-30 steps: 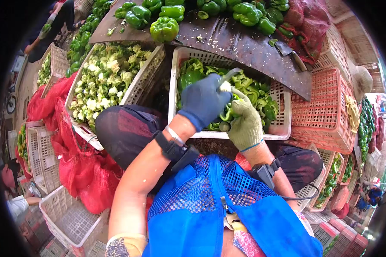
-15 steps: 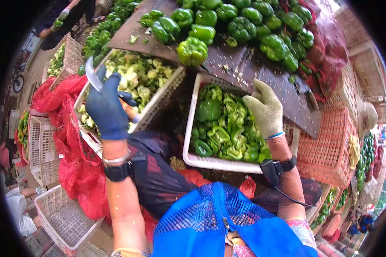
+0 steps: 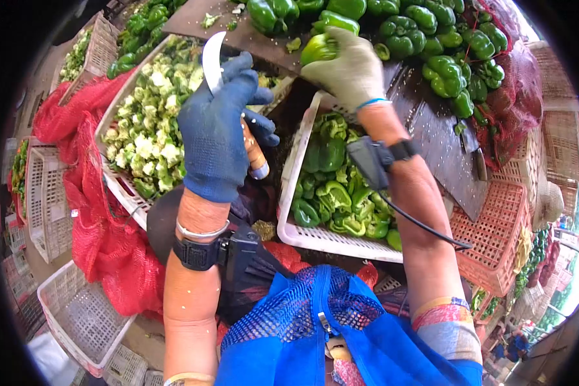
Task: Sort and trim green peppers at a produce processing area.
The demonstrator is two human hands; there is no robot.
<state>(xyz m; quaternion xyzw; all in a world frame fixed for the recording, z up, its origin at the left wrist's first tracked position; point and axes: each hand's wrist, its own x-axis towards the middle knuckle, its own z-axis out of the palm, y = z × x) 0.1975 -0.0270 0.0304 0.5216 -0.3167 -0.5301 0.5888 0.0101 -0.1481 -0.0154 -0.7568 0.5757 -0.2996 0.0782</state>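
My left hand [image 3: 215, 135], in a blue glove, is closed around the wooden handle of a curved knife [image 3: 213, 59]. The blade points up, beside a crate [image 3: 119, 190] full of pale pepper cores. At the front edge of a dark board [image 3: 424, 138], my right hand [image 3: 350, 71], in a pale glove, has its fingers wrapped around a green bell pepper [image 3: 318, 50], slightly blurred. Below that hand stands a white crate [image 3: 341, 243] with cut green peppers [image 3: 338, 199] in it.
Whole green peppers [image 3: 402, 35] are heaped on the board, next to a red mesh sack [image 3: 518, 96]. Red netting [image 3: 103, 219] hangs at the left, above a pale crate [image 3: 87, 321]. An orange crate [image 3: 495, 231] stands at the right.
My right hand has moved from above the cut-pepper crate up to the board and taken hold of a pepper. My left hand, with the knife, has shifted right and slightly up.
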